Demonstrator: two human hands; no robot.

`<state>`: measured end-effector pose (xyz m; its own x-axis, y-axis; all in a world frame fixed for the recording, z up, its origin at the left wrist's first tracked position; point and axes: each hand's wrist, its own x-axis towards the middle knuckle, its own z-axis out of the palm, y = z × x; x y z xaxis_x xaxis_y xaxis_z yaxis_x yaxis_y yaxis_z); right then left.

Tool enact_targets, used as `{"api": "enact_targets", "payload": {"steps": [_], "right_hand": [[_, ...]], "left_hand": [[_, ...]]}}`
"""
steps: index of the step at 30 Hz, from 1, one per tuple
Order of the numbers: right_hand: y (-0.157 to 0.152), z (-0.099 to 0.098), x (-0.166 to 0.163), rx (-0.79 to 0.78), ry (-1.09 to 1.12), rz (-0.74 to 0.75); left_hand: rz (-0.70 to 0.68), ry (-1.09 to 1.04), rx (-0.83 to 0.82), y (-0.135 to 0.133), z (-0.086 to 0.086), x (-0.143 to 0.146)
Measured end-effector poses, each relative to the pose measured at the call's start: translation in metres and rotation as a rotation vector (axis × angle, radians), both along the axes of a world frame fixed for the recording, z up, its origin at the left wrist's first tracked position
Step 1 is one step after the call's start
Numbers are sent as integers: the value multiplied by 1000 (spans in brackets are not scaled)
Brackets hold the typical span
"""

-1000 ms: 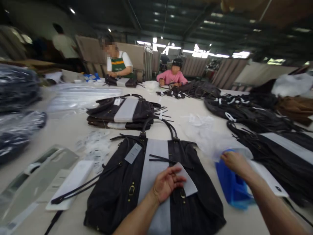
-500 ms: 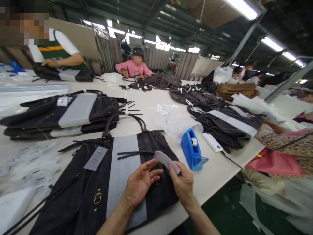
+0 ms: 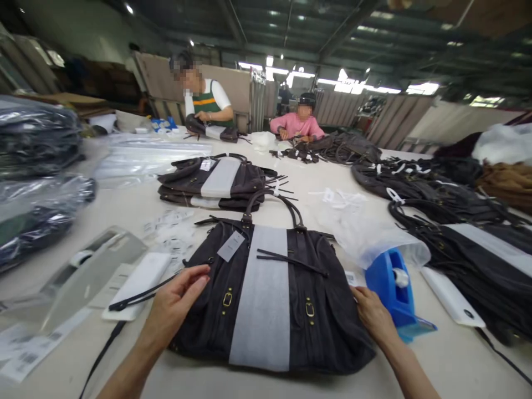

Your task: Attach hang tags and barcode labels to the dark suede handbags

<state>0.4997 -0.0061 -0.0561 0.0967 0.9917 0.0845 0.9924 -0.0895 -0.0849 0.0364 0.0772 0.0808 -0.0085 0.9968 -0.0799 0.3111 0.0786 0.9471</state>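
A dark handbag (image 3: 332,316) lies flat before me, handles pointing away, a pale paper band (image 3: 260,310) across its middle. A grey hang tag (image 3: 231,246) rests on its upper left part. My left hand (image 3: 178,296) hovers at the bag's left side, fingers stretched and thumb apart, near a thin dark strap (image 3: 137,299). At the right edge of the bag is my right hand (image 3: 372,310), its fingertips closed at a small white printed label (image 3: 351,278); the bag partly hides the fingers.
A blue tape dispenser (image 3: 388,288) stands close by my right hand. To the left are a grey dispenser (image 3: 91,277) and a white device (image 3: 141,282) with a cable. Stacked handbags (image 3: 245,180) lie beyond. Two people work across the table.
My view has swung left. My hands have moved apart, from together over the bag to its two sides; the right hand has carried the pale card to the bag's right edge.
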Motion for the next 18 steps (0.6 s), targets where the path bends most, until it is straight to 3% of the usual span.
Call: {"api": "enact_targets", "payload": {"steps": [3,7,13,18], "right_hand": [[-1,-1,8,45,14,-33],[-1,-4,9,35,-10,-61],[-1,-7,12,-67,38,-77],[-5,6,12,-158,118,-34]], "left_hand": [[54,141,30,-8,-10,-21],[-26,204,162,-20,-19,-1],[-356,321,426,-37,-32,57],[-529,434,493,-49,-40,76]]}}
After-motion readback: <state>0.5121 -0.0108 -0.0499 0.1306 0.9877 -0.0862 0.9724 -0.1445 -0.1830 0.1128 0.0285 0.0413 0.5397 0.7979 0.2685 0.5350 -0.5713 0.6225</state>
